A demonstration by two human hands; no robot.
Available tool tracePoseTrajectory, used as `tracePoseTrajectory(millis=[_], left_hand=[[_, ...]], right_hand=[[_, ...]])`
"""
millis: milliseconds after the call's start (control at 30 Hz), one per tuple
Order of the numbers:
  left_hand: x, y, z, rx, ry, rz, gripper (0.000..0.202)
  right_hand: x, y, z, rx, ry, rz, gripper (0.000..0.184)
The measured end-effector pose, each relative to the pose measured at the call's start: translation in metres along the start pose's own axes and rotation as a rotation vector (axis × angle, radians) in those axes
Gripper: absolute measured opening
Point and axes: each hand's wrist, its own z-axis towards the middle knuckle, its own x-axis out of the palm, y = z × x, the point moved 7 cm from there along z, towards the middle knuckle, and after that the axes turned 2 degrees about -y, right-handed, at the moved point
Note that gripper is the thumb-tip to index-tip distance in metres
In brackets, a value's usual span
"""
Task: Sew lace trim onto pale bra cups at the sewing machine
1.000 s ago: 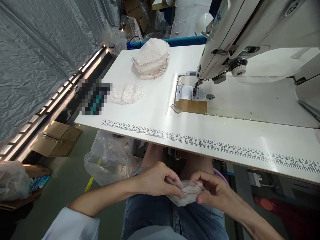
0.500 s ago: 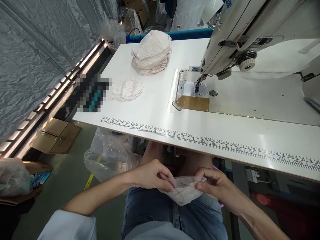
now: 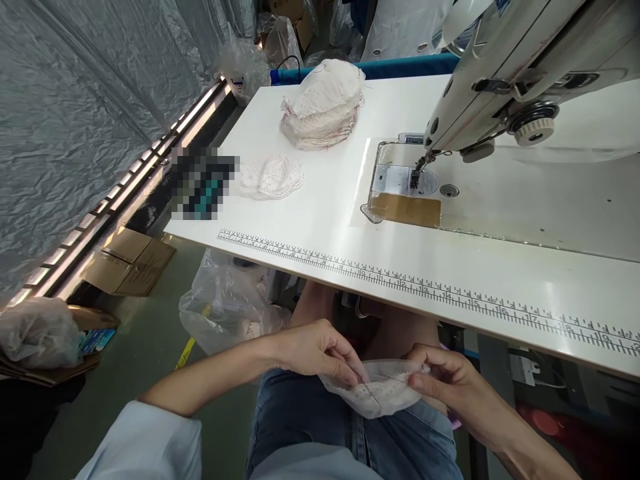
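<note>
Over my lap, below the table's front edge, I hold a cup-shaped white lace fabric piece [image 3: 383,397] with a sheer edge and dark thread lines across it. My left hand [image 3: 333,357] pinches its left edge between thumb and fingers. At the opposite end my right hand [image 3: 443,377] grips the rim, thumb on the near side. The fabric hangs slack between both hands. On the white table, a similar lace piece [image 3: 273,177] lies flat, and behind it rises a stack of white lace pieces [image 3: 325,107] with reddish loose threads.
A sewing machine [image 3: 480,100] stands on the right of the table [image 3: 320,230], with a printed ruler [image 3: 400,280] along the front edge. Below hangs a clear plastic bag [image 3: 220,303]. A cardboard box [image 3: 130,260] sits on the floor at left, near a silvery sheet [image 3: 75,120].
The view has shifted slightly, so the table and machine appear further right. Both hands keep their hold, and the lace piece looks a little more spread between them.
</note>
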Motion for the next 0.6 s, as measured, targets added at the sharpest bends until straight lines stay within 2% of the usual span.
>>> tracePoseTrajectory(millis=[233,367,600], left_hand=[[-0.0003,-0.0004,-0.0016,-0.011,-0.002,-0.034,0.024],[-0.0012,-0.0008,-0.0025,-0.006,0.004,-0.005,0.029],[-0.0041,0.0016,-0.0021,-0.001,0.002,-0.031,0.026]], right_hand=[[-0.0003,0.0017,-0.0036,-0.005,-0.093,-0.035,0.036],[0.0002,0.0043,-0.0035,-0.022,-0.101,-0.102,0.039],[0.0015,0.0015,0.0009,0.007,-0.029,-0.031,0.033]])
